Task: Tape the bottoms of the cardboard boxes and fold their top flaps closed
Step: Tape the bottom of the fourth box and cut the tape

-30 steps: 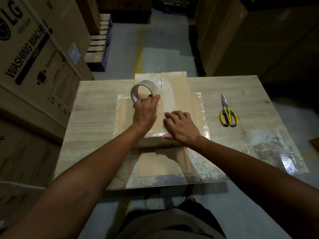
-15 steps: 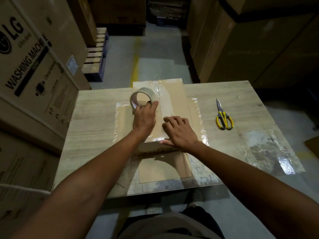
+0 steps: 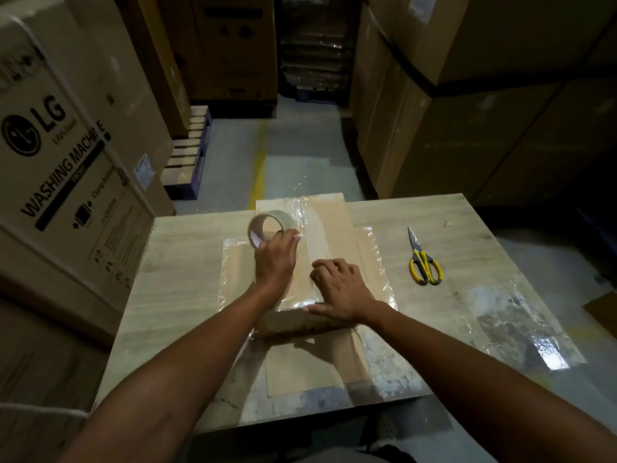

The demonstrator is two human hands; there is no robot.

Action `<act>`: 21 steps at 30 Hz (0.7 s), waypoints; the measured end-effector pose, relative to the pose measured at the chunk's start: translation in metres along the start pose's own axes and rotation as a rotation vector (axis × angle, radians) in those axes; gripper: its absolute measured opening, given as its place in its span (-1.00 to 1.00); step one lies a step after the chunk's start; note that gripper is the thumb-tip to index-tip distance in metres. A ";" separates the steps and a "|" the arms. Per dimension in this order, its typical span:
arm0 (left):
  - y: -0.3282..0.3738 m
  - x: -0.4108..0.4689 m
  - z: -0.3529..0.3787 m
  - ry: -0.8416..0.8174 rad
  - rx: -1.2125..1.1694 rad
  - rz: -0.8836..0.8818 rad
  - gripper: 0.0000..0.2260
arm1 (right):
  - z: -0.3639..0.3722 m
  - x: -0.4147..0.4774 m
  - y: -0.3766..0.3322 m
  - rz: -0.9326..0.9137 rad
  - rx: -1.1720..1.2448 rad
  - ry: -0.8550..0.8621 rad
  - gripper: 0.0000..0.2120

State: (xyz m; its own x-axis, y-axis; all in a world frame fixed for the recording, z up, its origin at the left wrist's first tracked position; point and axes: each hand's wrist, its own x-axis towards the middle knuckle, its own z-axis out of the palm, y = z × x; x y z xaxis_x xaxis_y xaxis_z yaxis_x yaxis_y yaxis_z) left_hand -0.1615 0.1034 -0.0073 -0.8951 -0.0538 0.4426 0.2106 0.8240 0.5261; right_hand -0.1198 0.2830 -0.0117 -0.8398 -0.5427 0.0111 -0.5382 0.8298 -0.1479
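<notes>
A cardboard box (image 3: 329, 225) stands bottom-up in the middle of the wooden table (image 3: 177, 272), with flaps spread flat on the tabletop around it. Clear tape shines along its centre seam. My left hand (image 3: 275, 259) grips a roll of clear tape (image 3: 270, 227) that stands on edge on the box's top, left of the seam. My right hand (image 3: 340, 290) presses on the near edge of the box with its fingers curled, thumb lying along the front edge.
Yellow-handled scissors (image 3: 424, 262) lie on the table to the right of the box. Shiny plastic film (image 3: 521, 329) covers the table's right part. Large cartons, one printed "LG washing machine" (image 3: 66, 182), stand left and right. A pallet (image 3: 190, 155) and an aisle lie beyond.
The camera has tilted up, so the table sits lower in the frame. My left hand has slid the tape roll a little farther along the box. My right hand keeps its place.
</notes>
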 end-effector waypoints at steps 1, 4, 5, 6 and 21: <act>0.006 0.005 -0.004 0.023 -0.054 -0.046 -0.83 | -0.002 0.001 -0.002 0.017 0.034 0.010 -0.16; 0.021 0.019 -0.010 0.049 -0.148 -0.125 -0.83 | -0.003 0.004 -0.012 0.120 0.193 0.056 -0.10; 0.027 0.022 -0.012 0.063 -0.162 -0.151 -0.84 | -0.005 0.005 -0.016 0.191 0.290 0.071 -0.08; 0.035 0.025 -0.015 0.087 -0.170 -0.190 -0.85 | -0.010 0.009 -0.020 0.268 0.402 0.091 -0.05; 0.068 0.046 -0.024 -0.089 -0.548 -0.206 -0.86 | -0.046 0.026 -0.033 0.571 0.756 0.518 -0.42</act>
State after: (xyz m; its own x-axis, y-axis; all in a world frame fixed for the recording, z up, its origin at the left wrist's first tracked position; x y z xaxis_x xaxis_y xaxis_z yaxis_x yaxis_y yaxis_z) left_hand -0.1794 0.1431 0.0662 -0.9636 -0.1148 0.2413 0.1799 0.3891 0.9035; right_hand -0.1271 0.2472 0.0387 -0.9763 0.1674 0.1370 -0.0226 0.5509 -0.8343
